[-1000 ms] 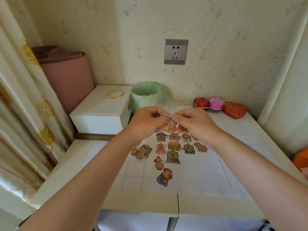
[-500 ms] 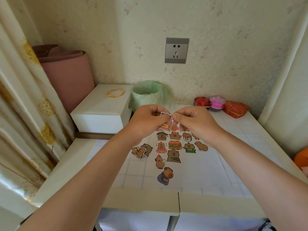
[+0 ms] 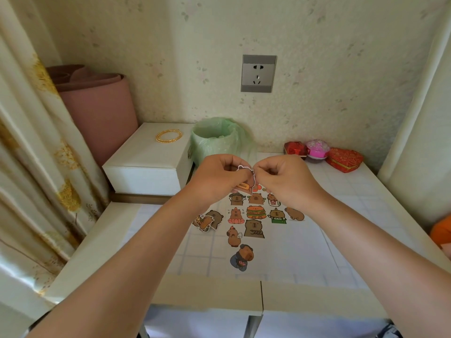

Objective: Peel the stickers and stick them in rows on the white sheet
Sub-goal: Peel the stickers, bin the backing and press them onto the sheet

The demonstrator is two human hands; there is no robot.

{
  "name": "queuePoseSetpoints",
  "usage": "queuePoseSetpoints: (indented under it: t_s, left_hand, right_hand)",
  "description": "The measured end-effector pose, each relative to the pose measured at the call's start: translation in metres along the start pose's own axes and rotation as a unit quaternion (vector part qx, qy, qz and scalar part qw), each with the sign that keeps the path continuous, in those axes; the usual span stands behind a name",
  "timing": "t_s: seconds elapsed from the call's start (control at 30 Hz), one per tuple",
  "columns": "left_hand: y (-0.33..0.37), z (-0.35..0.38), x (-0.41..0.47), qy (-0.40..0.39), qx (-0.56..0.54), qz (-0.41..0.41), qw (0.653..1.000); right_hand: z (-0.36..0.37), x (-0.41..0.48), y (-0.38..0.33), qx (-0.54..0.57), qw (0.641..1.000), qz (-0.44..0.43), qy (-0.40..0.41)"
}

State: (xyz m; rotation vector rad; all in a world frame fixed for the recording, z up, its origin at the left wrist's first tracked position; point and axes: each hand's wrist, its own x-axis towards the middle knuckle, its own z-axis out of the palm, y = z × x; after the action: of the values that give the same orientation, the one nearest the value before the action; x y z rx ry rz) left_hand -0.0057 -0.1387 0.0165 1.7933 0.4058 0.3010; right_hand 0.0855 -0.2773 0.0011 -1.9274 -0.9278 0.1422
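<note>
Peeling step in hand, by my reading: both hands were raised together above the far edge of the white sheet (image 3: 292, 245), with one sticker (image 3: 244, 168) pinched between them. Left hand (image 3: 219, 175) gripped it with curled fingers and thumb. Right hand (image 3: 285, 178) pinched its upper edge at the fingertips, knuckles up, as if working the backing loose. Whether film and backing had parted I could not tell. Both forearms ran in from the near corners, and the hands met at the fingertips.

On the sheet, stuck stickers (image 3: 255, 212) stood in rows on its far part, with two more trailing toward its near edge. A small loose pile (image 3: 207, 220) lay just off the sheet's left edge.

Next move, I judged: finish separating, then bring the sticker down onto the sheet beside the last one in an unfinished row and press it flat, straight and off its neighbours.
</note>
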Motion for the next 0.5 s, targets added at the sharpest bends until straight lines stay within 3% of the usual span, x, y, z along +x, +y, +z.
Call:
queuePoseSetpoints:
  t_s: [0.2, 0.33, 0.5]
  left_hand:
    - [-0.009, -0.002, 0.007, 0.034, 0.010, 0.022, 0.999]
    - [-0.017, 0.000, 0.008, 0.139, 0.205, 0.150, 0.957]
    - [-0.016, 0.005, 0.007, 0.078, 0.143, 0.111, 0.980]
  right_hand:
    - [-0.002, 0.002, 0.000, 0.049, 0.998, 0.033, 0.011]
    - [0.001, 0.003, 0.003, 0.023, 0.999, 0.026, 0.023]
    - [0.005, 0.003, 0.005, -0.021, 0.998, -0.004, 0.059]
